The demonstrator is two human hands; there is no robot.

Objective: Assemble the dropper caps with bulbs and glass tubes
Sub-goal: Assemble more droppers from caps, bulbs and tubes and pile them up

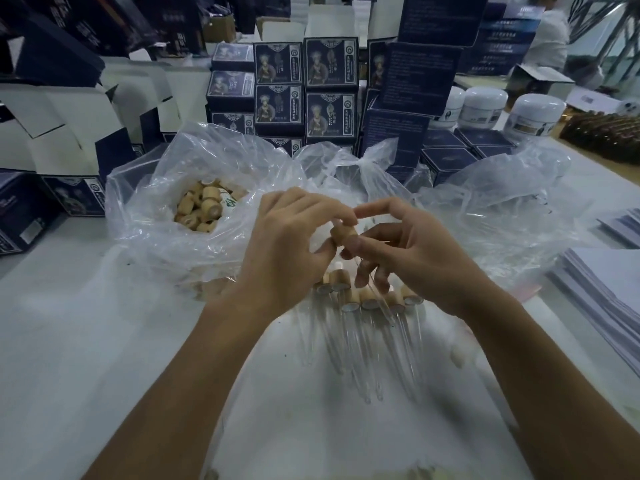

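Note:
My left hand (287, 244) and my right hand (412, 251) meet above the table's middle, and both pinch one bamboo-coloured dropper cap (343, 234). A thin glass tube (379, 299) slants down from under my right fingers. Below the hands lie several assembled droppers (367, 303) in a row, caps away from me, their glass tubes pointing toward me. A clear plastic bag (166, 216) at the left holds several loose bamboo caps (204, 209).
Stacked dark blue product boxes (304, 95) and open cartons (69, 126) wall the back and left. White cream jars (533, 116) and brown bottles (602, 133) stand at the back right. A stack of paper sheets (609, 292) lies at the right edge.

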